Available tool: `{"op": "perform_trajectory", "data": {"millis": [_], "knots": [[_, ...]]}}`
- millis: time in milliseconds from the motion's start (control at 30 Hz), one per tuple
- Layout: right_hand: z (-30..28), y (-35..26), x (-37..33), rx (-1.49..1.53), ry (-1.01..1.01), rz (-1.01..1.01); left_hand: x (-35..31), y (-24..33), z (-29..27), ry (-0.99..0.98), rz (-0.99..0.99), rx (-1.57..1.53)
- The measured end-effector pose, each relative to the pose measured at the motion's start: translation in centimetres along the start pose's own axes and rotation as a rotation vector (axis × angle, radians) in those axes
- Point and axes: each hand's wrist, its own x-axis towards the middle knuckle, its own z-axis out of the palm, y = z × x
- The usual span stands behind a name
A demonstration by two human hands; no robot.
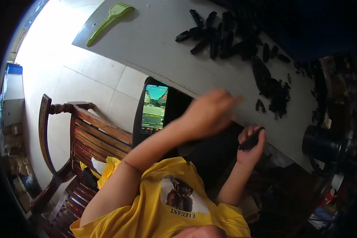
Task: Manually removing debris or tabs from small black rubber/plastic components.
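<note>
My right hand (251, 147) is closed around a black oblong piece (250, 141) just off the table's near edge. My left hand (212, 112) is raised beside that edge, to the left of my right hand. Motion smears its fingers, and I cannot make out whether anything is in them. On the grey-white table (162, 55), several black elongated pieces (214, 36) lie in a loose heap. Nearer to my right hand is a pile of small black bits (279, 97), with a larger black piece (261, 73) at its far side.
A light green toy rake (109, 20) lies at the table's far left. Below the edge, a lit phone (154, 105) rests near my lap. A slatted wooden chair (101, 129) stands to the left. A black cylindrical object (319, 141) sits at the table's right end.
</note>
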Motion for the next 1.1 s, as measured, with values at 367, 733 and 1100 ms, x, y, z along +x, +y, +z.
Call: {"op": "perform_trajectory", "data": {"millis": [367,733,1100], "knots": [[1.5,-3.7,4.7,-1.081,0.223,-0.333,5.6,-8.3,-4.5,0.275,-0.156,0.762],[2.8,-2.9,4.7,-0.822,-0.057,0.034,-1.3,-2.2,-1.9,0.147,-0.549,-0.895],[5.6,-1.2,1.0,-0.596,-0.074,0.074,-2.2,0.0,0.6,-0.046,-0.527,-1.015]]}}
